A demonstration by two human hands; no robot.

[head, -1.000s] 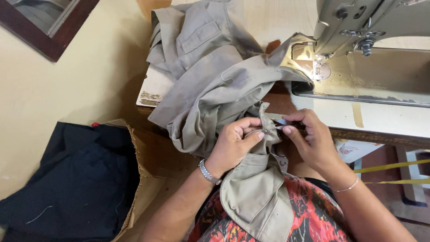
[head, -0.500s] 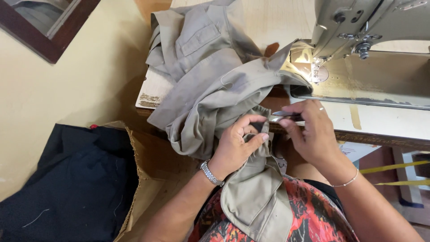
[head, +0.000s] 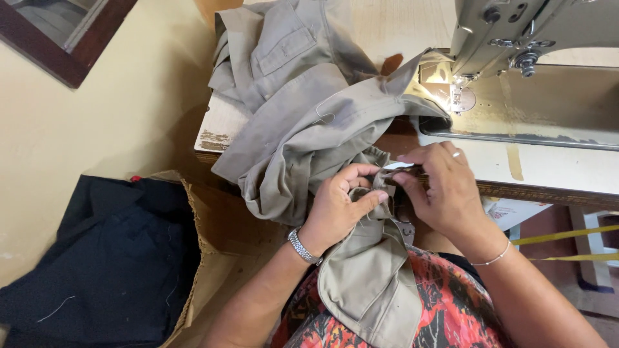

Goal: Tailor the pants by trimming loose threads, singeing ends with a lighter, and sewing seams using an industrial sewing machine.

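Since the earlier frames the right hand [head: 445,190] has been drawn slightly back from the sewing machine [head: 535,71] toward the left hand [head: 342,206], and a small white tag [head: 398,166] now shows at its fingertips.

In the head view, a pale wooden surface [head: 222,125] is seen carrying the machine and a bunched khaki garment [head: 309,122], which spills over the near edge into the lap. The left corner of the surface is chipped and worn. A cream wall [head: 97,135] lies to the left, with a dark wooden frame [head: 58,51] at the upper corner. Below it, dark fabric [head: 109,264] is heaped in a cardboard box [head: 200,258].

The left fingers are closed around a fold of the garment at the surface's edge; the right fingers are pinched on the tag, just beside them. Open room is left on the machine bed to the right; yellow tape [head: 567,245] crosses below the surface.
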